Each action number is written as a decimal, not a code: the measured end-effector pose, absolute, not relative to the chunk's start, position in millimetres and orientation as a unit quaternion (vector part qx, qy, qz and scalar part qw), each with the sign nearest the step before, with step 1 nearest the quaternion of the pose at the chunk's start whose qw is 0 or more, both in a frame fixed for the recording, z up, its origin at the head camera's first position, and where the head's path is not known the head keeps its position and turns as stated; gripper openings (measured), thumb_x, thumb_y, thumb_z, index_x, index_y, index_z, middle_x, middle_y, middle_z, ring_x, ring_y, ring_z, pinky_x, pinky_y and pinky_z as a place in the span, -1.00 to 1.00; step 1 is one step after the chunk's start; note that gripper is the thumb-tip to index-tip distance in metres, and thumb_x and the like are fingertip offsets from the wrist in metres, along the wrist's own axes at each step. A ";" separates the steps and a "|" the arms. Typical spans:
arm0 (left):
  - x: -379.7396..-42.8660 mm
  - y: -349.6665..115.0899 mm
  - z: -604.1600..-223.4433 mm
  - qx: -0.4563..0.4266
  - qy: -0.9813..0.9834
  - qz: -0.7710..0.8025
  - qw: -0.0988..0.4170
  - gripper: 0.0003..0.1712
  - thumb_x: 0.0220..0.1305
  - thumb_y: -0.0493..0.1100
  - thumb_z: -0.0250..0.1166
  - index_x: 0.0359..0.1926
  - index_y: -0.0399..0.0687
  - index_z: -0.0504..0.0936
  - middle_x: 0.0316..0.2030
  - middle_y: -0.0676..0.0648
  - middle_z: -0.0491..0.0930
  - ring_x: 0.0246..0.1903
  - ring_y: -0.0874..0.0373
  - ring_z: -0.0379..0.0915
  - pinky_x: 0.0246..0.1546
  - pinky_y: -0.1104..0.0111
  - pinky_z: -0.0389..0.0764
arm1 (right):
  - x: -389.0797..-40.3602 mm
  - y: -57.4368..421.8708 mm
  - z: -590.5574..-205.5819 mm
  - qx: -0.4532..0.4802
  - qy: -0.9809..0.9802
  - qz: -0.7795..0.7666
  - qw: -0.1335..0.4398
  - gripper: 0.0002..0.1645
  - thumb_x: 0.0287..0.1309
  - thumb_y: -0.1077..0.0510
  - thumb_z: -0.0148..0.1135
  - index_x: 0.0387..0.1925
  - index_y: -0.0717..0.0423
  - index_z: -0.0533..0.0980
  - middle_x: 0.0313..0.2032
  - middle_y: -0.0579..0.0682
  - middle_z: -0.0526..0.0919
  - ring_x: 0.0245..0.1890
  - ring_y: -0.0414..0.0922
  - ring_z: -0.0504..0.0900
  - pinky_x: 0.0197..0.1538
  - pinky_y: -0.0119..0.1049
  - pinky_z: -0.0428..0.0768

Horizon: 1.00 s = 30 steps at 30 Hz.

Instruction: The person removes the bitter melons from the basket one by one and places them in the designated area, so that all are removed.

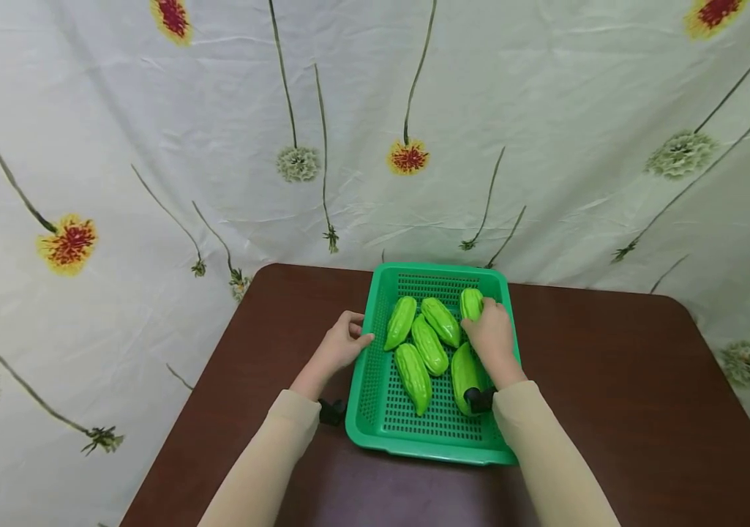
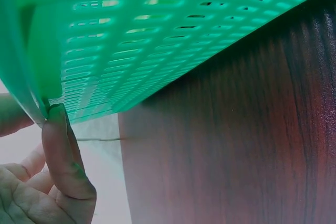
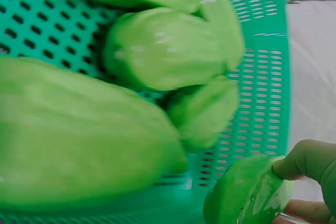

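A green plastic basket (image 1: pixel 430 451) with slotted walls holds several light-green, ridged bitter melons. At its left side, my left hand (image 1: pixel 344 341) pinches the rim between thumb and fingers; the left wrist view shows a fingertip (image 2: pixel 56 124) pressed at the rim's edge. Over the far right part of the basket, my right hand (image 1: pixel 493 338) grips one bitter melon (image 3: pixel 251 191), thumb on one side and fingers on the other. Another bitter melon (image 1: pixel 465 375) lies beneath the right wrist, partly covered by it. The others, such as one bitter melon (image 1: pixel 414 375), lie to the left.
The basket stands on a dark brown wooden table (image 1: pixel 612 380), near the back edge. Behind and beside the table hangs a pale cloth (image 1: pixel 361 95) printed with flowers. A dark wrist strap (image 1: pixel 332 412) shows below the left hand.
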State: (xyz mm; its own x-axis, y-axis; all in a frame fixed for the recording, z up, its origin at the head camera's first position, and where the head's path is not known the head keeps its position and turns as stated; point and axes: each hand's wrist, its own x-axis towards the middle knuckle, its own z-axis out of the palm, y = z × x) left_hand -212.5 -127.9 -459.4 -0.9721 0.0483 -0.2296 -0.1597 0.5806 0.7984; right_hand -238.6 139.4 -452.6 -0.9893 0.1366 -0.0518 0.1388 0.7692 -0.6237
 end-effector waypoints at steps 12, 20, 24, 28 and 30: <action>-211.2 -127.1 -461.3 -0.035 0.886 0.452 0.099 -0.44 0.40 -0.12 0.24 0.34 -0.14 0.34 0.03 -0.24 0.49 -0.18 0.00 0.53 -0.22 0.20 0.56 | -227.8 178.8 -410.6 0.107 0.893 -0.437 -0.020 -0.30 0.32 0.08 0.17 0.39 0.29 0.27 0.23 0.34 0.46 0.16 0.25 0.48 0.12 0.09 0.51; -209.6 -127.5 -465.7 -0.035 0.883 0.460 0.089 -0.45 0.41 -0.13 0.23 0.34 -0.14 0.36 0.03 -0.25 0.51 -0.14 -0.01 0.55 -0.19 0.17 0.59 | -219.5 214.1 -402.0 0.141 0.868 -0.475 -0.030 -0.28 0.34 0.06 0.18 0.42 0.24 0.26 0.29 0.31 0.43 0.25 0.21 0.45 0.21 0.08 0.49; -209.7 -128.4 -467.7 -0.033 0.879 0.468 0.085 -0.46 0.40 -0.14 0.24 0.33 -0.15 0.36 0.02 -0.25 0.51 -0.15 -0.02 0.56 -0.20 0.17 0.59 | -217.2 227.5 -406.4 0.172 0.852 -0.494 -0.019 -0.27 0.34 0.05 0.17 0.44 0.22 0.23 0.33 0.29 0.40 0.28 0.20 0.43 0.23 0.06 0.48; -209.9 -129.3 -466.9 -0.034 0.877 0.472 0.087 -0.46 0.40 -0.13 0.24 0.33 -0.14 0.36 0.02 -0.25 0.51 -0.14 -0.02 0.55 -0.19 0.16 0.59 | -213.9 237.3 -417.3 0.196 0.839 -0.507 -0.006 -0.25 0.34 0.05 0.16 0.45 0.22 0.20 0.35 0.30 0.36 0.30 0.20 0.40 0.25 0.06 0.47; -210.4 -129.3 -465.9 -0.034 0.876 0.474 0.088 -0.45 0.40 -0.12 0.24 0.33 -0.13 0.36 0.02 -0.24 0.50 -0.14 -0.02 0.55 -0.18 0.16 0.59 | -212.1 241.4 -424.2 0.205 0.836 -0.510 -0.001 -0.25 0.35 0.05 0.16 0.46 0.23 0.19 0.36 0.31 0.35 0.30 0.21 0.39 0.25 0.06 0.46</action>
